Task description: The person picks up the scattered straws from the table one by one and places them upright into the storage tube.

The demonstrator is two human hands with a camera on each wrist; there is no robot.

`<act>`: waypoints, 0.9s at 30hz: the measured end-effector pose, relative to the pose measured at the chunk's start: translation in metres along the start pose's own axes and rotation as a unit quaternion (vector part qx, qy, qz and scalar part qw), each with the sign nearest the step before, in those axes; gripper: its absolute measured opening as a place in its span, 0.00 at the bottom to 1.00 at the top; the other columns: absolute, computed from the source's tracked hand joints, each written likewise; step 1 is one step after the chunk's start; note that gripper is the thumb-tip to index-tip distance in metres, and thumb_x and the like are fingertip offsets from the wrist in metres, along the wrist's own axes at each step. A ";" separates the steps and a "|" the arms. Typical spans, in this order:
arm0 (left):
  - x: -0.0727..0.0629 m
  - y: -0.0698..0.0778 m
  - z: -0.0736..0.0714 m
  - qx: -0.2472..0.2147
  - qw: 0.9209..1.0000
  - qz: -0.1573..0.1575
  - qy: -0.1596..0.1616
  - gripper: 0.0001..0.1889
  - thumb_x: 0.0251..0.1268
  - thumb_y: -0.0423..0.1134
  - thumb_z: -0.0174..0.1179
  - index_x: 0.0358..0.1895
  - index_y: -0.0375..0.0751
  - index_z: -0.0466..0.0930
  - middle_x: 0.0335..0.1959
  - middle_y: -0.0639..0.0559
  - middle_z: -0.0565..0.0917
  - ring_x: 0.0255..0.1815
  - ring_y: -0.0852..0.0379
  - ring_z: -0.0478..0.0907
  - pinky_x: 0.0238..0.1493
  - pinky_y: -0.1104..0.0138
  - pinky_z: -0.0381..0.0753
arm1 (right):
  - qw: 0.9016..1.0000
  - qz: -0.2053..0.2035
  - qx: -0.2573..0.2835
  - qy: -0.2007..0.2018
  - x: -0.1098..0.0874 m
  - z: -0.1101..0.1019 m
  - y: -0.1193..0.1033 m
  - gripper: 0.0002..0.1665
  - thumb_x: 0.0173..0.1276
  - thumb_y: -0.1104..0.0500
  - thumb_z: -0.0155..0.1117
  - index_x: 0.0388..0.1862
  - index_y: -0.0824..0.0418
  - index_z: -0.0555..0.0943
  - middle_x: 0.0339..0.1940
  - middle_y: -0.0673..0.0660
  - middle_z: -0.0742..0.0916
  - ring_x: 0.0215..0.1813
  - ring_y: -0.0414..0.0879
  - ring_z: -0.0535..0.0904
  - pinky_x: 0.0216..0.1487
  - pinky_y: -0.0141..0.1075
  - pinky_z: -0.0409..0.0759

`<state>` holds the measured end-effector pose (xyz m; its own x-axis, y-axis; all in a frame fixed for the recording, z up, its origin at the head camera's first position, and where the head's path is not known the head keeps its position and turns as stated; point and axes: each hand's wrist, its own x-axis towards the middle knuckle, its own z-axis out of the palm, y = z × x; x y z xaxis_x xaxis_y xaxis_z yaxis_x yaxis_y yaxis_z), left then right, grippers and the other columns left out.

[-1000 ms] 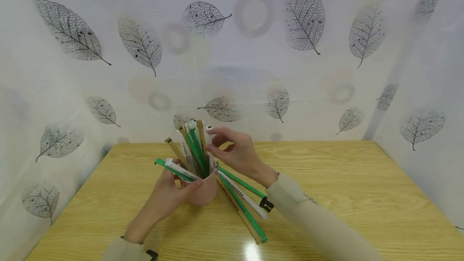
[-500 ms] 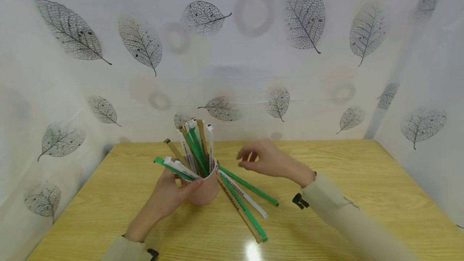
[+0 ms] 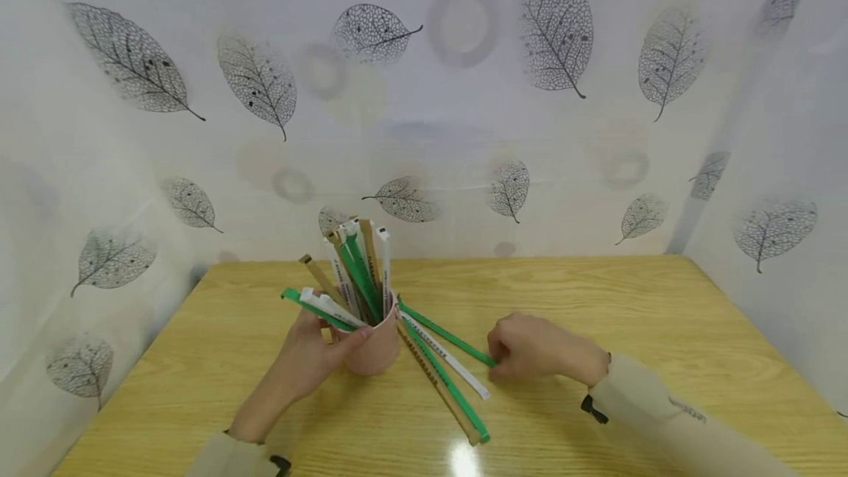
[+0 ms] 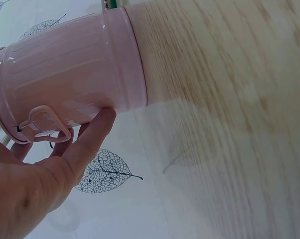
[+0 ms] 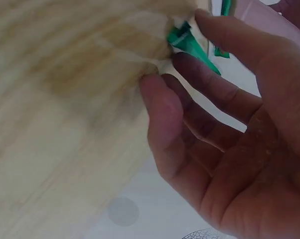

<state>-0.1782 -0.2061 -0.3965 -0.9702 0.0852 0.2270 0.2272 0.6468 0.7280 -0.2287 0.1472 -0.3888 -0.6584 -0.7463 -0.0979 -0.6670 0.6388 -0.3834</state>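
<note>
A small pink metal pail (image 3: pixel 372 350) stands upright on the table, full of long, slim paper-wrapped straws (image 3: pixel 361 271) in green, white and brown. My left hand (image 3: pixel 310 355) grips the pail, thumb at its rim. In the left wrist view, fingers of that hand lie along the pail wall near a wire side handle (image 4: pixel 48 122). My right hand (image 3: pixel 533 348) is low over the table at the outer end of a loose green wrapped straw (image 3: pixel 450 333). Seen from the right wrist, the thumb and fingers are bent and apart, with the green straw end (image 5: pixel 187 40) between them.
More wrapped straws fan out on the wooden table (image 3: pixel 596 300) to the right of the pail: a white one (image 3: pixel 450 359), another green one (image 3: pixel 457 396) and a brown one (image 3: pixel 433 381). A leaf-patterned white sheet (image 3: pixel 424 131) surrounds the back and sides.
My right hand has left the white straw standing in the pail and moved right and down to the loose green straw's end. The left hand and pail have stayed put.
</note>
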 end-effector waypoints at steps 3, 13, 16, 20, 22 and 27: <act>0.000 0.001 0.000 0.001 1.000 -0.007 -0.002 0.32 0.66 0.55 0.68 0.66 0.48 0.67 0.48 0.49 0.76 0.42 0.57 0.74 0.41 0.67 0.75 | 1.000 0.001 -0.003 0.003 -0.002 0.004 0.003 0.10 0.59 0.58 0.76 0.24 0.53 0.82 0.24 0.42 0.80 0.26 0.31 0.69 0.29 0.26 0.71; 0.000 0.001 0.001 0.012 1.000 -0.015 -0.006 0.33 0.66 0.57 0.67 0.67 0.47 0.67 0.47 0.49 0.75 0.42 0.56 0.73 0.42 0.67 0.75 | 0.997 0.049 -0.017 0.048 -0.008 0.002 0.011 0.05 0.59 0.64 0.68 0.27 0.54 0.83 0.28 0.45 0.83 0.30 0.35 0.72 0.31 0.31 0.74; -0.001 0.001 0.001 0.013 1.000 -0.012 -0.006 0.33 0.67 0.57 0.67 0.67 0.47 0.67 0.48 0.49 0.75 0.42 0.56 0.73 0.41 0.67 0.74 | 0.995 0.063 -0.021 0.079 -0.011 -0.005 0.013 0.04 0.64 0.62 0.68 0.30 0.55 0.84 0.29 0.46 0.85 0.27 0.34 0.72 0.31 0.31 0.74; -0.001 0.003 0.000 0.011 1.000 -0.012 -0.006 0.33 0.66 0.57 0.67 0.67 0.47 0.66 0.48 0.49 0.75 0.43 0.56 0.73 0.41 0.67 0.75 | 0.988 0.056 -0.006 0.146 -0.015 -0.020 0.016 0.03 0.65 0.62 0.67 0.32 0.55 0.83 0.30 0.46 0.86 0.27 0.32 0.73 0.30 0.30 0.75; -0.001 0.004 0.000 0.010 1.000 -0.012 -0.005 0.33 0.66 0.57 0.68 0.67 0.47 0.66 0.49 0.48 0.75 0.43 0.56 0.73 0.42 0.67 0.75 | 0.982 0.051 0.012 0.183 -0.017 -0.027 0.017 0.03 0.66 0.63 0.66 0.33 0.54 0.83 0.31 0.46 0.86 0.30 0.34 0.77 0.32 0.30 0.77; -0.001 0.003 0.000 -0.001 1.000 0.008 0.004 0.32 0.66 0.53 0.69 0.66 0.45 0.66 0.51 0.48 0.77 0.42 0.58 0.74 0.41 0.67 0.76 | 0.958 0.036 0.081 0.272 -0.023 -0.040 0.018 0.03 0.68 0.63 0.67 0.36 0.54 0.84 0.36 0.49 0.89 0.39 0.42 0.85 0.32 0.32 0.82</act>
<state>-0.1762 -0.2043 -0.3949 -0.9656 0.0900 0.2441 0.2434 0.6441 0.7252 -0.2395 0.1832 -0.3569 -0.8140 -0.4662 0.3465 -0.5797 0.6139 -0.5359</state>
